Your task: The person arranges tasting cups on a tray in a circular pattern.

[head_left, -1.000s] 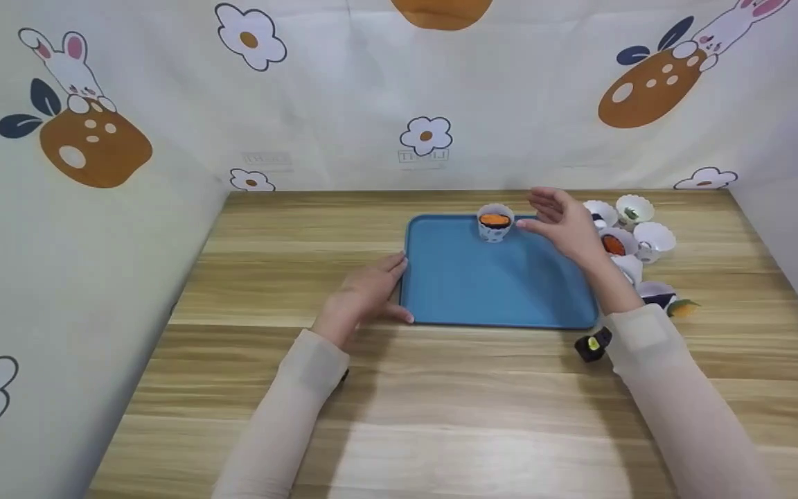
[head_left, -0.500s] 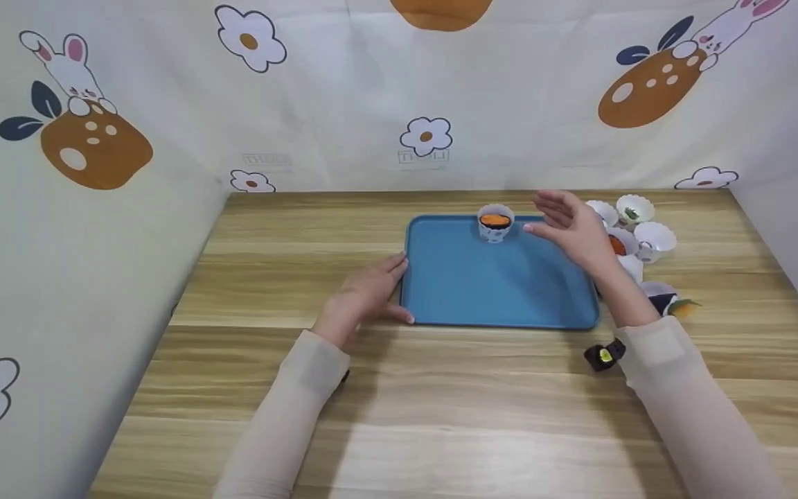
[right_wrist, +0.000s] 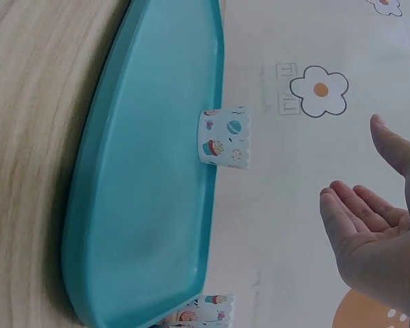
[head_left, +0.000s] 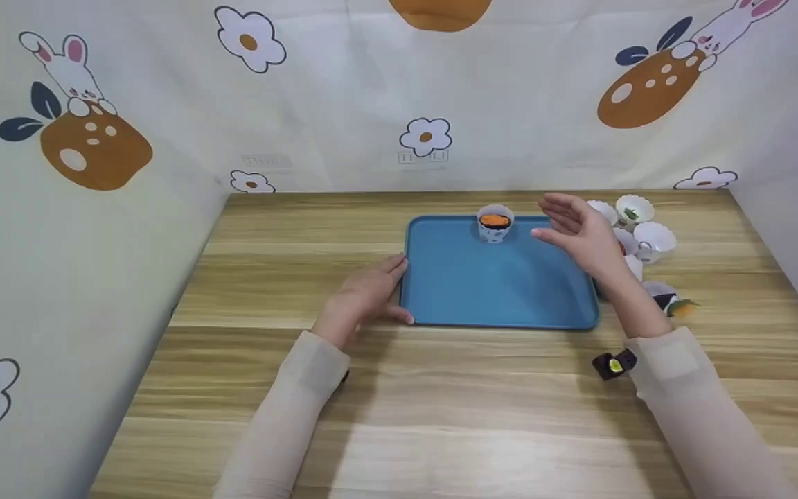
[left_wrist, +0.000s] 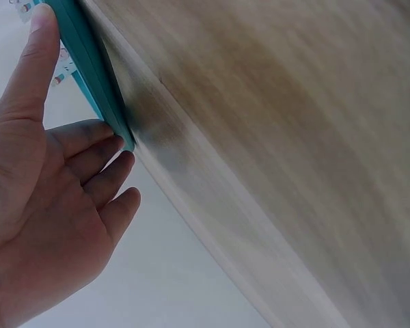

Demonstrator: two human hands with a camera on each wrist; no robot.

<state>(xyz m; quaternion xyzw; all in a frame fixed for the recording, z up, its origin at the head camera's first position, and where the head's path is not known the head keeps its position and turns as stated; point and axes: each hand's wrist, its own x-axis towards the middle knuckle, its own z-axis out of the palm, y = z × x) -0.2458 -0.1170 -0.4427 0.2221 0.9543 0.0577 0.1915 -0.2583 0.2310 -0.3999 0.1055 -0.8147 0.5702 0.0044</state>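
Note:
A patterned paper cup [head_left: 494, 236] stands at the back edge of the blue tray [head_left: 489, 291]. Inside it sits an orange-topped, dark-sided toy sushi piece [head_left: 494, 221]. My left hand [head_left: 364, 291] touches the tray's left side, fingers extended on the edge and thumb at the near corner. In the left wrist view, that hand [left_wrist: 61, 198] has thumb and fingertips against the rim. Over the tray's right part, my right hand [head_left: 586, 239] hovers with nothing in it, apart from the cup. The right wrist view has this hand [right_wrist: 376, 239] with thumb and fingers spread.
Several white paper cups [head_left: 654, 240] with small contents cluster right of the tray, partly behind my right hand. Beside them lies an orange piece with a green leaf [head_left: 681, 309]. A black roll piece with a yellow centre [head_left: 612, 364] lies near my right sleeve.
My right hand has moved right and slightly toward me, away from the cup on the tray. The left hand, tray and that cup have stayed in place.

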